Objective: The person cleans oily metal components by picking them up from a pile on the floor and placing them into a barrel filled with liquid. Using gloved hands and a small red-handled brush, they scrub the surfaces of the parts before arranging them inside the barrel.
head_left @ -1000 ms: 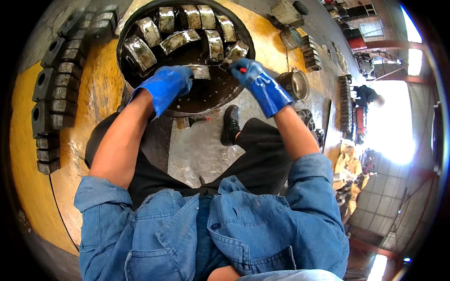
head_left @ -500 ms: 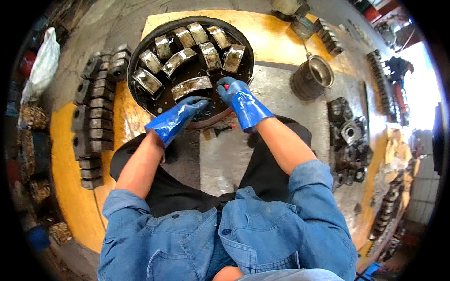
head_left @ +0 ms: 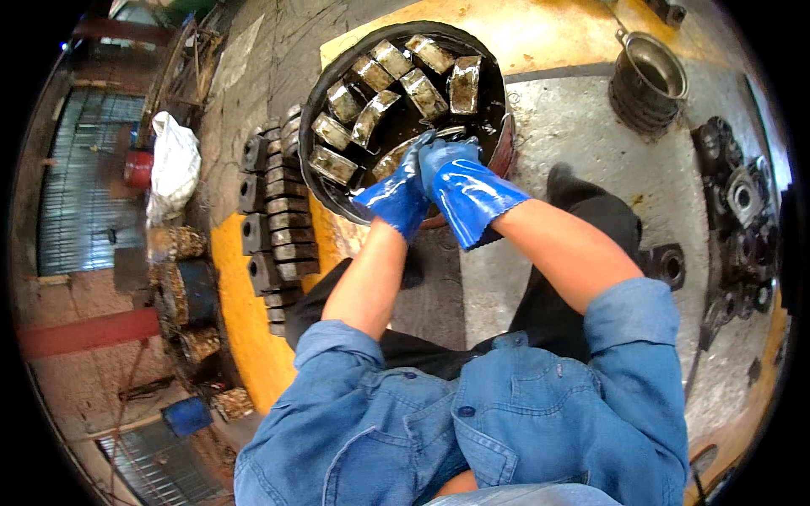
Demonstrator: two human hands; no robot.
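Note:
Several oily curved metal blocks (head_left: 375,118) lie in a round dark tub (head_left: 509,143) of dark liquid. Over the tub's near side my two hands, in blue rubber gloves, are pressed together. My left hand (head_left: 410,173) has its fingers closed and held against the right, above a curved block (head_left: 390,162) that it partly covers. My right hand (head_left: 451,158) is closed too, its fingertips beside a shiny metal edge (head_left: 453,132). What lies between the hands is hidden by the gloves.
Rows of dark metal blocks (head_left: 287,207) stand left of the tub. A metal pot (head_left: 650,80) stands at the far right, with a pile of dark machined parts (head_left: 742,202) nearer. One flat part with a hole (head_left: 669,265) lies beside my right knee. A white sack (head_left: 175,164) is at the left.
The view has turned left. My hands, apart before, have come together over the tub's near side. The small red thing in my right hand no longer shows.

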